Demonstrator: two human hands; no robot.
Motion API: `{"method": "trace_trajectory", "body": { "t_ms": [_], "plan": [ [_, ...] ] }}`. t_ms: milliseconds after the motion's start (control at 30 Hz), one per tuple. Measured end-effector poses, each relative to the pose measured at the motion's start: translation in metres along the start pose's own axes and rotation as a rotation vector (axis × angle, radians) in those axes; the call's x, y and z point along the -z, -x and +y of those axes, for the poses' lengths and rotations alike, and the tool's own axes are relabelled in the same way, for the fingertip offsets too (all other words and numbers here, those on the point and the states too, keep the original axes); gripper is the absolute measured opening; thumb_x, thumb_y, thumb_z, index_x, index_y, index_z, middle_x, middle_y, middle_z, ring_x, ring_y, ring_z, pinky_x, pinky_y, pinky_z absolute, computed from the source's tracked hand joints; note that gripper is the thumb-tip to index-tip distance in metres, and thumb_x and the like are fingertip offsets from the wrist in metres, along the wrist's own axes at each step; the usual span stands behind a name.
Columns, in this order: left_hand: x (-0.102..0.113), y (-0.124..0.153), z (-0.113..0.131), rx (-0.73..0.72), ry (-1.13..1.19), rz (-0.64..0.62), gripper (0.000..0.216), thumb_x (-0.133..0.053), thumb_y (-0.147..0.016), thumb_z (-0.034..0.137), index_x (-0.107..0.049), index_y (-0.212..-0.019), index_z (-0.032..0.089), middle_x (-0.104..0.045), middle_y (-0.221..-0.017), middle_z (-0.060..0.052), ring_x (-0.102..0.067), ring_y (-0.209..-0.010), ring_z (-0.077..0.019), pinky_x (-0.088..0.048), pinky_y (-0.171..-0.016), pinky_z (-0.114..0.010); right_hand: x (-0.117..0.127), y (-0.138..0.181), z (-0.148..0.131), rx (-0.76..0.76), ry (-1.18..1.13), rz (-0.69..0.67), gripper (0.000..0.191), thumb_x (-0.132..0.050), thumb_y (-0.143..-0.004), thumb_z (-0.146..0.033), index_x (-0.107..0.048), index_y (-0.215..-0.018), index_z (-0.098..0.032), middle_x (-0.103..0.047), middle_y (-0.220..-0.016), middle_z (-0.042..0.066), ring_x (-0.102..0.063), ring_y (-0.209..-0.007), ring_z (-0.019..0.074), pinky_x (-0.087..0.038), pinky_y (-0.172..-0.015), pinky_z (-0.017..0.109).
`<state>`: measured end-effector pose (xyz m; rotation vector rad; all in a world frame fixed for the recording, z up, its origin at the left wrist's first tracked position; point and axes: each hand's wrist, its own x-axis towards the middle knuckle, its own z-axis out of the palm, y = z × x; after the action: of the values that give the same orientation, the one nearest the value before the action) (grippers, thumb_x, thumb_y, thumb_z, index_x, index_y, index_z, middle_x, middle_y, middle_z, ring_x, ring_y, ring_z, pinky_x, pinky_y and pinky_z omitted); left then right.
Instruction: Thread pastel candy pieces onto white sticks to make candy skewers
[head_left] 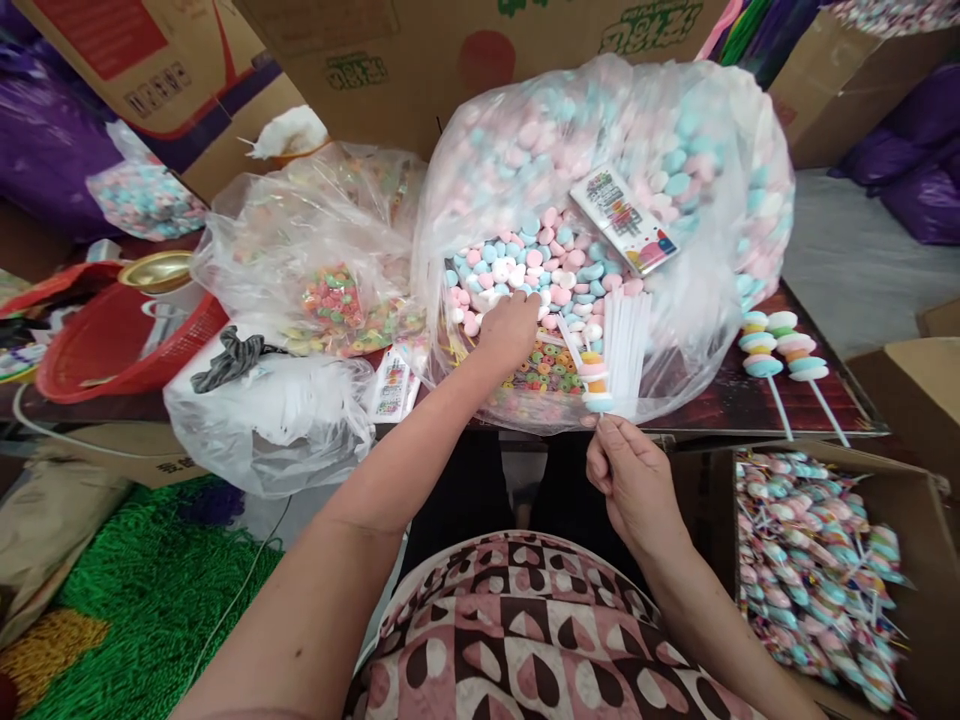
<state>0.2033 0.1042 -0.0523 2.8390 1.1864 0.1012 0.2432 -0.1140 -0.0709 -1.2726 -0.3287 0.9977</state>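
Note:
My right hand point(630, 470) is closed in a pinch on the lower end of a candy skewer point(596, 385), near the table's front edge. White, pink, orange-yellow and light blue pieces are stacked along the skewer. My left hand point(514, 330) reaches into the pile of pink, white and blue marshmallows point(555, 265) in a large clear bag. Its fingers are bunched together and their tips are partly hidden, so what they hold cannot be made out. Colorful gummy rings point(551, 365) lie just below the marshmallows. White sticks point(626, 345) stand in a bundle beside the skewer.
Two finished candy skewers point(761, 345) lie at the table's right edge, above a cardboard box point(911, 620) of wrapped ones. A printed packet point(622, 220) rests on the big bag. Leftward are a bag of gummies point(330, 295), a white plastic bag point(270, 420) and a red basket point(97, 345).

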Motion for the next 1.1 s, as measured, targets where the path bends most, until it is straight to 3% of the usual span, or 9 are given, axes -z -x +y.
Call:
{"method": "trace_trajectory", "body": {
  "t_ms": [200, 500, 600, 733, 900, 1000, 1100],
  "plan": [
    [0.003, -0.006, -0.003, -0.021, -0.025, -0.052, 0.035, -0.037, -0.089, 0.007, -0.06, -0.114, 0.014, -0.064, -0.108, -0.016, -0.062, -0.098, -0.0287, -0.046, -0.076, -0.037, 0.0, 0.002, 0.0, -0.008, 0.003, -0.018, 0.029, -0.065, -0.084, -0.045, -0.063, -0.087, -0.017, -0.041, -0.046, -0.009, -0.026, -0.04, 0.0053, -0.017, -0.04, 0.02],
    [-0.015, -0.005, -0.002, -0.001, -0.026, 0.03, 0.036, -0.038, -0.087, 0.004, -0.061, -0.113, 0.015, -0.066, -0.107, -0.016, -0.06, -0.104, -0.0296, -0.045, -0.078, -0.036, -0.001, 0.003, 0.003, -0.005, 0.015, -0.035, 0.029, -0.065, -0.085, -0.046, -0.062, -0.087, -0.017, -0.041, -0.045, -0.009, -0.027, -0.039, 0.0046, -0.018, -0.04, 0.02],
    [-0.019, -0.009, -0.008, 0.028, 0.058, 0.069, 0.028, -0.041, -0.091, 0.014, -0.064, -0.108, 0.016, -0.067, -0.103, -0.014, -0.061, -0.1, -0.0297, -0.045, -0.075, -0.036, -0.001, 0.004, 0.004, -0.009, 0.023, -0.043, 0.029, -0.065, -0.085, -0.046, -0.062, -0.087, -0.017, -0.041, -0.046, -0.009, -0.027, -0.039, 0.0042, -0.018, -0.039, 0.019],
    [-0.018, -0.001, -0.017, 0.002, 0.301, 0.236, 0.022, -0.048, -0.092, 0.023, -0.066, -0.103, 0.017, -0.07, -0.101, -0.01, -0.062, -0.098, -0.0257, -0.046, -0.081, -0.034, 0.0, 0.004, 0.006, -0.007, 0.025, -0.043, 0.029, -0.066, -0.084, -0.045, -0.063, -0.089, -0.016, -0.041, -0.046, -0.009, -0.028, -0.04, 0.0041, -0.019, -0.039, 0.018],
    [-0.015, 0.039, -0.012, -0.056, 0.642, 0.446, 0.019, -0.056, -0.089, 0.028, -0.068, -0.099, 0.018, -0.071, -0.101, -0.007, -0.062, -0.097, -0.0201, -0.045, -0.088, -0.03, -0.002, -0.005, -0.003, 0.01, 0.013, -0.037, 0.028, -0.069, -0.082, -0.04, -0.063, -0.098, -0.018, -0.047, -0.049, -0.008, -0.031, -0.04, 0.0042, -0.017, -0.038, 0.017],
    [-0.014, 0.067, 0.001, -0.006, 0.984, 0.382, 0.019, -0.06, -0.087, 0.033, -0.068, -0.095, 0.018, -0.071, -0.094, -0.004, -0.062, -0.087, -0.0153, -0.046, -0.081, -0.026, -0.008, -0.015, -0.012, 0.049, 0.03, -0.063, 0.026, -0.068, -0.082, -0.038, -0.063, -0.098, -0.018, -0.049, -0.051, -0.007, -0.031, -0.041, 0.0047, -0.018, -0.038, 0.017],
    [-0.012, 0.087, 0.014, 0.108, 1.345, 0.248, 0.021, -0.063, -0.084, 0.037, -0.068, -0.091, 0.018, -0.067, -0.083, 0.0, -0.058, -0.077, -0.0114, -0.045, -0.073, -0.023, -0.017, -0.027, -0.016, 0.067, 0.064, -0.083, 0.025, -0.068, -0.081, -0.037, -0.063, -0.097, -0.018, -0.039, -0.049, -0.01, -0.026, -0.041, 0.0047, -0.016, -0.037, 0.018]
  ]
}}
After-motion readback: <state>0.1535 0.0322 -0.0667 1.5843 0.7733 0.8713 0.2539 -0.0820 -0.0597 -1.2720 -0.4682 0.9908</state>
